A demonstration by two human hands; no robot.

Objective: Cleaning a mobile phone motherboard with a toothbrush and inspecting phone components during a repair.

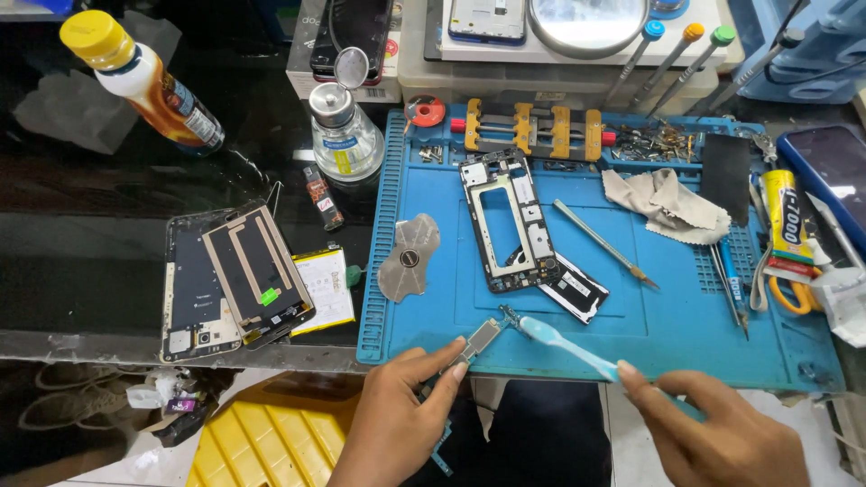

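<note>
The small circuit board (483, 339) sat at the near edge of the blue work mat (667, 316), pinched between the thumb and fingers of the left hand (401, 410), which were closed on its lower end. The right hand (713, 433) was closed around the handle of a light-blue toothbrush (564, 344), whose bristled head lay against the board's top corner.

Just beyond them on the mat lay a stripped phone frame (510, 224) with a dark cover piece (575, 289) tucked under its lower corner, a thin metal shield (409, 257) to the left, and a slim pry tool (603, 242) and a crumpled grey cloth (667, 203) to the right. A yellow-jawed clamp (532, 129) stood along the mat's far edge.

The mat rested on a dark glass bench (81, 261), where an opened phone back (233, 280) and a glass dispenser bottle (345, 135) stood well apart from the hands.

The board's lower end was hidden by fingers, both forearms were cut off by the frame, and the small parts heaped at the mat's far right corner were too fine to tell apart.
</note>
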